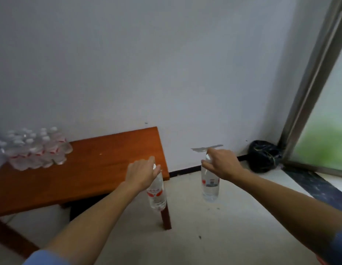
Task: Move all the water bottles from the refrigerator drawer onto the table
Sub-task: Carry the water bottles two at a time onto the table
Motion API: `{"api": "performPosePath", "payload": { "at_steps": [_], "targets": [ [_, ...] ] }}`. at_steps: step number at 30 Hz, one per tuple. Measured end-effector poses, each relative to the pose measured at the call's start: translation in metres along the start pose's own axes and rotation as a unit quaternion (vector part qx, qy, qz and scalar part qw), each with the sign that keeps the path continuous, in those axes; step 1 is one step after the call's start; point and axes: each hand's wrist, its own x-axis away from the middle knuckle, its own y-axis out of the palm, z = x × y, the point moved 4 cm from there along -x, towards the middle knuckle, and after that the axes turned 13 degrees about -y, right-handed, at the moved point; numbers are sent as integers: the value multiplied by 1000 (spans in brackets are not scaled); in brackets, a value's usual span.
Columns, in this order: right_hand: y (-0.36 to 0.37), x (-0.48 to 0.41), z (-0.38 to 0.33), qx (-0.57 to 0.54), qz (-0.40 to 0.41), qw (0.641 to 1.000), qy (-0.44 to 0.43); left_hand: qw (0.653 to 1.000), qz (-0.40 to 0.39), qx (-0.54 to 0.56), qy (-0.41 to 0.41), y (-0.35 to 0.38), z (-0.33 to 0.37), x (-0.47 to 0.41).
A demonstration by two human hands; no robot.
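My left hand (pixel 141 174) grips a clear water bottle (pixel 156 196) with a red-and-white label by its neck; the bottle hangs upright in front of the table's right corner. My right hand (pixel 221 163) holds a second water bottle (pixel 210 185) by its cap, hanging over the floor to the right of the table. The orange-brown wooden table (pixel 89 169) stands against the white wall. Several water bottles (pixel 36 150) are clustered upright on its far left part. The refrigerator drawer is out of view.
A black plastic bag (pixel 263 156) lies on the floor in the corner. A metal-framed window or sliding door (pixel 309 88) fills the right side. A dark object sits under the table (pixel 86 209). Pale floor stretches to the right of the table.
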Motion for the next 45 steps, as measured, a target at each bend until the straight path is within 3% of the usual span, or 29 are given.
{"api": "performPosePath", "payload": {
  "at_steps": [8, 16, 24, 29, 35, 45],
  "targets": [
    [98, -215, -110, -80, -55, 980, -176, 981, -34, -41, -185, 17, -184, -67],
    [164, -353, -259, -109, -92, 944, -296, 945, -33, -29, -325, 25, -348, -79],
    [236, -471, -400, -113, -109, 944, -289, 948, -51, -45, -311, 45, -514, -123],
    [264, -540, -458, -136, -80, 956, -246, 955, -36, -41, -292, 39, -604, -175],
    [294, -619, -499, -131, -81, 961, -230, 957, -25, 18, -288, 58, -675, -234],
    [387, -735, -552, -161, -131, 944, -255, 958, -90, 52, -269, 120, -749, -332]
  ]
}}
